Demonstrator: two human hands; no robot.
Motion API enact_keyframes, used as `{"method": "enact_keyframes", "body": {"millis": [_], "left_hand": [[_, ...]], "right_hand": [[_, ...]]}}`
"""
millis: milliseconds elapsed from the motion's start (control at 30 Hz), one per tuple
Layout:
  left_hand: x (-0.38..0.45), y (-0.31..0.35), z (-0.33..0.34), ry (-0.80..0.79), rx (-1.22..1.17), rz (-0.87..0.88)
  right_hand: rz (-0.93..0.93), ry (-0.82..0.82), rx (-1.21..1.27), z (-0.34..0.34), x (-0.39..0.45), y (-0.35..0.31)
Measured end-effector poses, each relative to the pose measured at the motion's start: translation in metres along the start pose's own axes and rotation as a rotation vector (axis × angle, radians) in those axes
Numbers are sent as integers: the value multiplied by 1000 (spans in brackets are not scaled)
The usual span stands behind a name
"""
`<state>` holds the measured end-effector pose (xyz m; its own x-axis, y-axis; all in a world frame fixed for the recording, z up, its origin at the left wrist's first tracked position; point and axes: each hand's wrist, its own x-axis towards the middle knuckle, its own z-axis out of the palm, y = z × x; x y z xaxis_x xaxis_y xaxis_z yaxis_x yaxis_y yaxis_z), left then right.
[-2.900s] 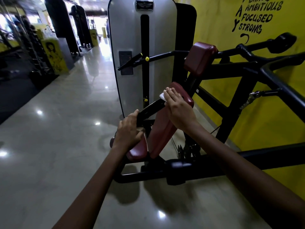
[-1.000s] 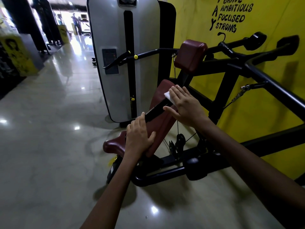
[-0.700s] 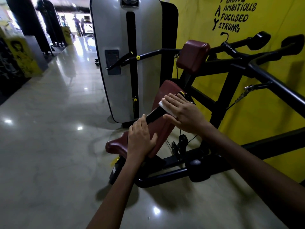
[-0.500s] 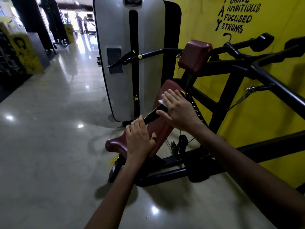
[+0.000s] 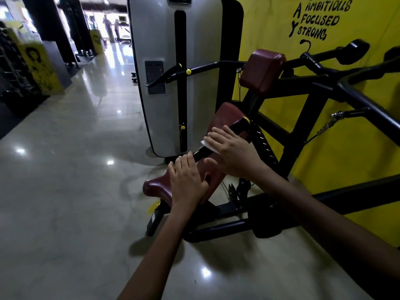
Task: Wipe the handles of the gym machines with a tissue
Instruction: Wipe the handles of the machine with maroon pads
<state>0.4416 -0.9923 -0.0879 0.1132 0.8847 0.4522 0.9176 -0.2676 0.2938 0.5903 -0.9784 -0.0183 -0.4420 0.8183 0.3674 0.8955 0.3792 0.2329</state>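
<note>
A black handle bar [image 5: 239, 126] with a yellow-ringed tip slants across the maroon seat pad [image 5: 225, 114] of a gym machine. My right hand [image 5: 234, 153] lies over the bar's middle and presses a white tissue [image 5: 208, 145] around it, fingers on top and thumb underneath. My left hand [image 5: 186, 180] holds the bar's lower end, which it hides, just below the right hand. The two hands are almost touching.
The grey weight-stack cover [image 5: 160, 83] stands right behind the seat. The machine's black frame [image 5: 303, 118] and more handles [image 5: 355, 50] run along the yellow wall [image 5: 357, 148] on the right. Polished floor [image 5: 75, 191] lies to the left; people stand far down the aisle.
My right hand has slid the tissue back and forth along the bar and now sits a little lower, closer to my left hand. The left hand has kept its hold.
</note>
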Motion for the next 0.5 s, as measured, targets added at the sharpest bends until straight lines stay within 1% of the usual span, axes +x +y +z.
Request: {"method": "enact_keyframes", "body": {"millis": [100,167,267,333,400,500], "left_hand": [[1,0,4,20,-2,-21],[1,0,4,38,-16,-20],[0,1,1,-6,-35,-2],[0,0,0,-3,-8,-16],[0,0,1,26,28,-58],[1,0,1,64,19,-105]], "right_hand": [[-62,43,-60,1,-13,11],[-38,60,-108,-2,-11,18],[38,21,-69,-6,2,12],[-10,-2,-60,-2,9,-1],[-100,-23,-62,3,5,-7],[-183,45,-105,4,-4,4]]}}
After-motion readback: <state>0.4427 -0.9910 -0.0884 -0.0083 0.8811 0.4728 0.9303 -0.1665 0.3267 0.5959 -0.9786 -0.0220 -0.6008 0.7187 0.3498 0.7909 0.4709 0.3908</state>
